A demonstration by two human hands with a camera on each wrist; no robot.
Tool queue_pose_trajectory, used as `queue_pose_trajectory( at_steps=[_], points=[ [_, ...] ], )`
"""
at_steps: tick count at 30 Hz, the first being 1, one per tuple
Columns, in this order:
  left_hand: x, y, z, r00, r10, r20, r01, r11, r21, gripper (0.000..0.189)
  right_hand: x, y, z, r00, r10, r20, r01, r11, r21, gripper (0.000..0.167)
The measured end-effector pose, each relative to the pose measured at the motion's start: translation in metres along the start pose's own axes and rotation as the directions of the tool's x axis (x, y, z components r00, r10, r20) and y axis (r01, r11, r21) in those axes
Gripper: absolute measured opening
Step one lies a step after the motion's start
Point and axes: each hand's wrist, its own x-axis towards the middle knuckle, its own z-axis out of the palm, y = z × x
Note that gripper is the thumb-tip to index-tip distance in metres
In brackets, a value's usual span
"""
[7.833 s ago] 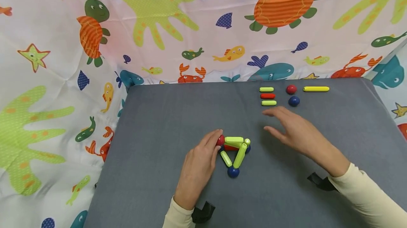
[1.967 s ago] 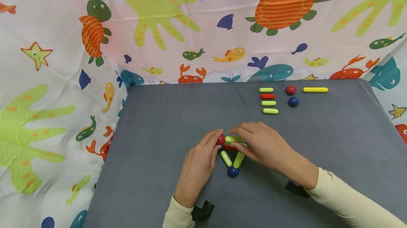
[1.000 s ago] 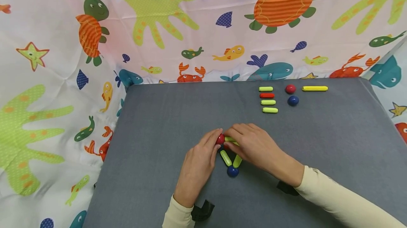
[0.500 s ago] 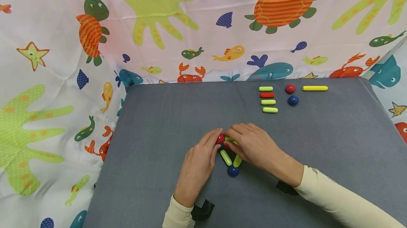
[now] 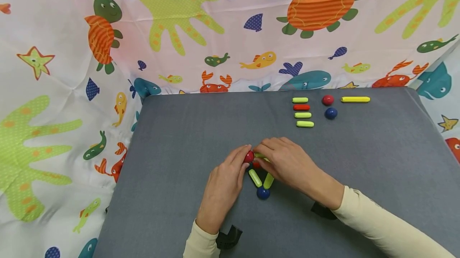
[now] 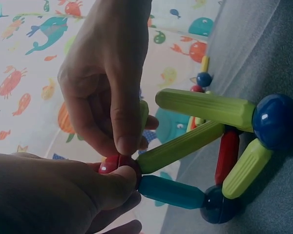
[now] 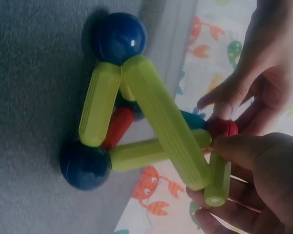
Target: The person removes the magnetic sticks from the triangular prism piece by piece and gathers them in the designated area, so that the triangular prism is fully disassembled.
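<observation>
My left hand [image 5: 220,190] pinches a red ball [image 6: 118,166] at the top of a frame built from rods and balls. From the ball, a green rod [image 6: 185,145] and a teal rod [image 6: 172,191] slope down to blue balls at the base. My right hand [image 5: 292,170] pinches a short green rod [image 7: 218,179] close against the red ball. A longer-looking green rod [image 7: 166,122] rises from a blue ball [image 7: 119,38], its upper end beside that short rod. Low down run a red rod [image 6: 227,157] and another green rod [image 6: 247,168].
On the grey table [image 5: 179,130], a column of short rods, three green and one red [image 5: 301,107], lies at the back right. Beside them sit a red ball [image 5: 328,100], a blue ball [image 5: 331,113] and a long yellow rod [image 5: 355,99]. A patterned cloth [image 5: 201,22] hangs behind.
From open at the right, my right hand has come left onto the frame and pinches the short green rod. A green rod has joined the column. Over the last second both hands barely move.
</observation>
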Motion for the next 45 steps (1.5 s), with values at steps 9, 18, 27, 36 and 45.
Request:
queue_pose_trajectory(
  at_steps=[9, 18, 27, 36, 45],
  points=[
    [0.001, 0.000, -0.001, 1.000, 0.000, 0.003, 0.000, 1.000, 0.010, 0.048, -0.003, 0.023, -0.021, 0.991, 0.078, -0.107, -0.075, 0.997, 0.030, 0.030],
    [0.000, 0.000, -0.001, 1.000, -0.016, 0.009, 0.016, 1.000, 0.012, 0.050, -0.024, 0.061, -0.027, 0.961, 0.264, -0.085, -0.263, 0.964, 0.029, 0.036],
    [-0.001, -0.001, -0.002, 1.000, -0.018, -0.001, 0.018, 1.000, 0.002, 0.051, -0.046, 0.096, -0.010, 0.935, 0.352, -0.033, -0.351, 0.936, 0.037, 0.036],
    [-0.002, 0.000, -0.002, 0.999, -0.031, 0.022, 0.031, 1.000, 0.007, 0.049, -0.058, 0.117, 0.003, 0.925, 0.379, -0.017, -0.378, 0.925, 0.019, 0.029],
    [-0.001, 0.001, -0.001, 1.000, -0.022, 0.018, 0.021, 1.000, 0.008, 0.050, -0.059, 0.129, 0.009, 0.924, 0.383, 0.010, -0.382, 0.923, -0.054, 0.027]
  ],
)
